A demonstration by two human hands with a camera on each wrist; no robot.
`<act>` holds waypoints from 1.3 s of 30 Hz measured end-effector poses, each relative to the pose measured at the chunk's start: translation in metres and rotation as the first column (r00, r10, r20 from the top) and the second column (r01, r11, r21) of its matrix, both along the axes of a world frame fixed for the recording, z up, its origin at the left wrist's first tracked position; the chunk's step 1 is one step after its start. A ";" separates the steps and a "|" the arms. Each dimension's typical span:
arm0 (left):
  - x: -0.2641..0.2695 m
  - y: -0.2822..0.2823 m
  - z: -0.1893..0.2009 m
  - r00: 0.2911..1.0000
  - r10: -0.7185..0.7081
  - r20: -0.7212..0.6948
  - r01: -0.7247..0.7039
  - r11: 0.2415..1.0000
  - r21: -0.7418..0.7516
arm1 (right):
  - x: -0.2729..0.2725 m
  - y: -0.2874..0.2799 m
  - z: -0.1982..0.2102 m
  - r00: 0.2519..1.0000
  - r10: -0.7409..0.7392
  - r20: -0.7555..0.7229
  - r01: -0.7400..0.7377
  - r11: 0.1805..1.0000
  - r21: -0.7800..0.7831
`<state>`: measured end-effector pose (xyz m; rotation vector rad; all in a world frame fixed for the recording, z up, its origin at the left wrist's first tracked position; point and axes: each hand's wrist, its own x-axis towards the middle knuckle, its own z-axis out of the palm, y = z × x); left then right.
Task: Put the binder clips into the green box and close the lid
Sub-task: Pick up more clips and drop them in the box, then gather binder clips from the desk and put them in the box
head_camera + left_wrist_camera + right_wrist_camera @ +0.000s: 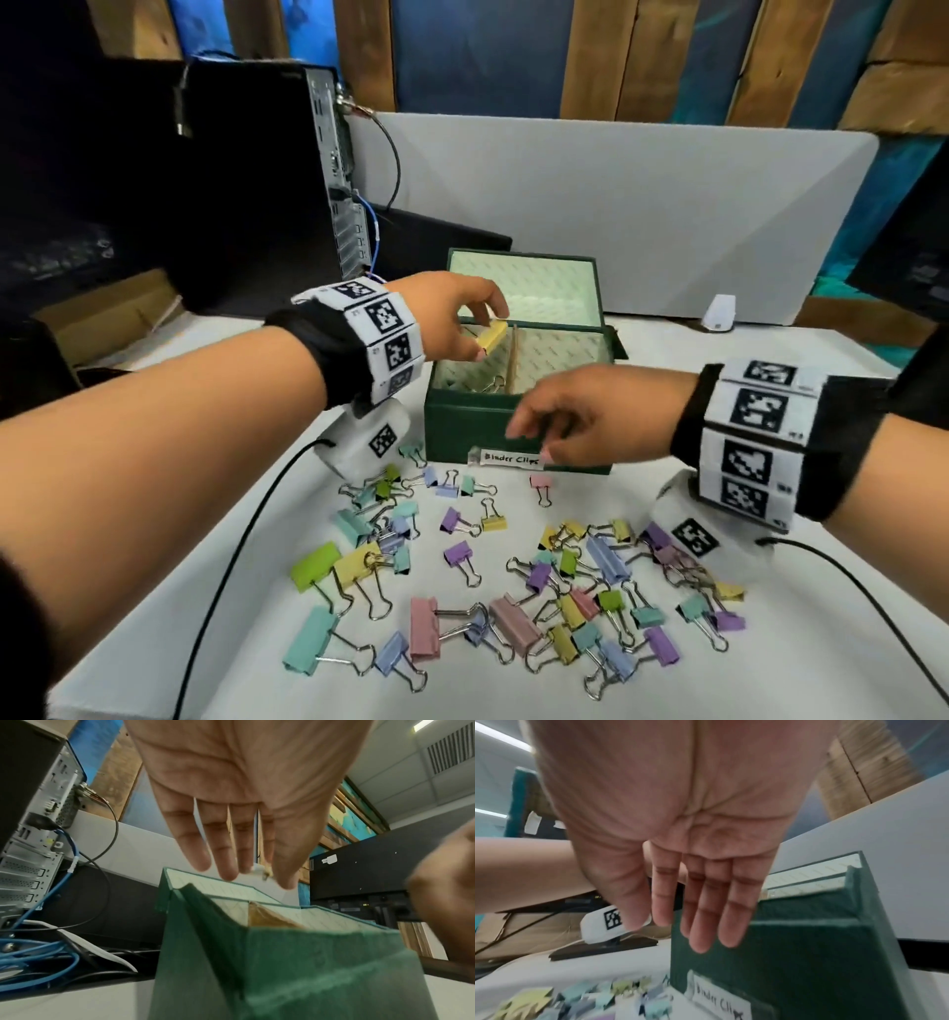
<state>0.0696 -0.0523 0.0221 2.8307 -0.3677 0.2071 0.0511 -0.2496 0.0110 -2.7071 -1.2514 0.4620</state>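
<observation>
The green box (462, 426) stands open on the white table (257, 514), its lid (524, 288) tipped back. A handwritten label (511, 459) is stuck on its front. My left hand (489, 329) is over the box's left rear corner, thumb and forefinger pinching a yellow binder clip (495, 335). In the left wrist view, the left hand (257, 870) reaches down over the green box (308, 963), with the clip mostly hidden. My right hand (529, 443) hovers in front of the box with straight fingers and holds nothing; the right hand (706, 933) fills the right wrist view. Several pastel clips (513, 591) lie scattered before the box. One clip (495, 383) lies inside.
A black computer tower (328, 180) with blue and black cables stands at the back left, close to the box. A grey partition (616, 205) closes off the table's far edge, with a small white device (719, 313) in front of it. Black cables (246, 539) trail from both wrists across the table.
</observation>
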 end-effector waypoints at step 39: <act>-0.059 0.013 -0.067 0.869 0.051 -0.492 0.150 0.921 0.360 | -0.012 0.057 -0.049 0.993 0.122 -0.011 -0.119 0.947 -0.298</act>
